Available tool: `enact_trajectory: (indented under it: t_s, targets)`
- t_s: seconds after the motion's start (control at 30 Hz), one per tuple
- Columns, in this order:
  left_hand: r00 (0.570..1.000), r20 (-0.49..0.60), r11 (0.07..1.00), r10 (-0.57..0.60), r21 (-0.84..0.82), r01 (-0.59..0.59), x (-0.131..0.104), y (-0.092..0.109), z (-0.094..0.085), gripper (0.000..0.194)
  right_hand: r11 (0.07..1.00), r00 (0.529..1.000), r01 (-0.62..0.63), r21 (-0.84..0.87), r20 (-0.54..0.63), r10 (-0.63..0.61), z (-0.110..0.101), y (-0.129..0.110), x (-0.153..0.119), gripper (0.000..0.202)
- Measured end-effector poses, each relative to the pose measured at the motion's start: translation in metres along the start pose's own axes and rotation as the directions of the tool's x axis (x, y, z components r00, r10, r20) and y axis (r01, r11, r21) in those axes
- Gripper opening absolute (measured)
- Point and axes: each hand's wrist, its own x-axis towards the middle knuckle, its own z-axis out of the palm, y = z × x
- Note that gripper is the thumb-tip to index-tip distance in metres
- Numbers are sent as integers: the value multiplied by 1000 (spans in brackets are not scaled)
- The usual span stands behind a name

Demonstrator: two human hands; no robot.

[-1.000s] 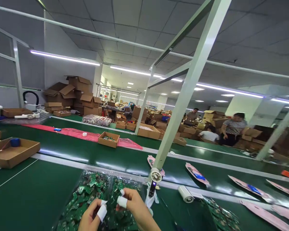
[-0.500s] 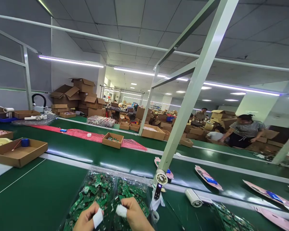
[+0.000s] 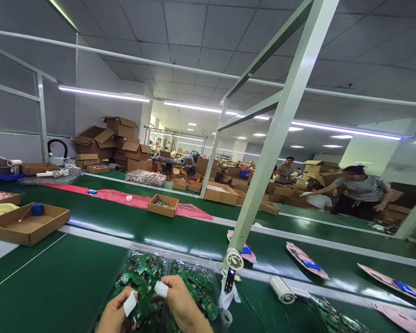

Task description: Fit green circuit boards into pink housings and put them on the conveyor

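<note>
My left hand point(image 3: 116, 313) and my right hand point(image 3: 180, 303) sit at the bottom edge, close together, over a clear plastic tray point(image 3: 149, 252) heaped with small green circuit boards point(image 3: 194, 284). White finger cots cover fingertips on both hands. The fingers pinch together between the hands, above the boards; whether they hold a board I cannot tell. A small white handheld fan point(image 3: 233, 266) stands just right of the tray, against a slanted white frame post point(image 3: 270, 148).
A white roll point(image 3: 280, 290) and pink flat packs point(image 3: 307, 261) lie on the green conveyor belt point(image 3: 55, 282) at right. An open cardboard tray point(image 3: 27, 224) sits at left, a small box point(image 3: 162, 205) farther back. People work among stacked cartons at the far right.
The view has shifted so the hands sit lower in frame. My fingers have drawn closer together over the boards. The person in the striped top has leaned over the cartons.
</note>
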Motion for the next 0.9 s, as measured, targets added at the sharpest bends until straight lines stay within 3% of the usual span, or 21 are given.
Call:
enact_trajectory:
  t_s: [0.2, 0.3, 0.37, 0.47, 0.57, 0.7, 0.8, 0.9]
  targets:
    - [978, -39, 976, 204, 82, -201, 17, 4, -12, 50, 997, 998, 3, -79, -62, -8, 8, -9, 17, 52]
    - [971, -5, 959, 240, 155, -236, 27, 14, -17, 48, 974, 995, 10, -228, -96, -33, -6, -22, 32, 49]
    - [969, 75, 924, 237, 291, -248, 37, 22, -19, 38, 924, 992, -26, -381, -127, -24, -21, -30, 48, 40]
    - [964, 197, 808, 179, 529, -258, 56, 28, -17, 22, 778, 982, -113, -617, -189, -8, -44, -38, 72, 29]
    - [960, 234, 654, 152, 705, -276, 63, 26, -15, 27, 585, 975, -164, -794, -221, -27, -66, -45, 82, 24]
    - [958, 240, 490, 155, 823, -286, 51, 22, -26, 38, 337, 992, -124, -933, -123, 25, -92, -55, 64, 22]
    - [954, 272, 445, 125, 844, -299, 43, 14, -38, 39, 208, 990, -57, -976, -28, 140, -101, -53, 43, 19]
    - [944, 308, 435, 120, 838, -329, 40, -1, -42, 38, 121, 981, -37, -992, -13, 191, -97, -43, 35, 22]
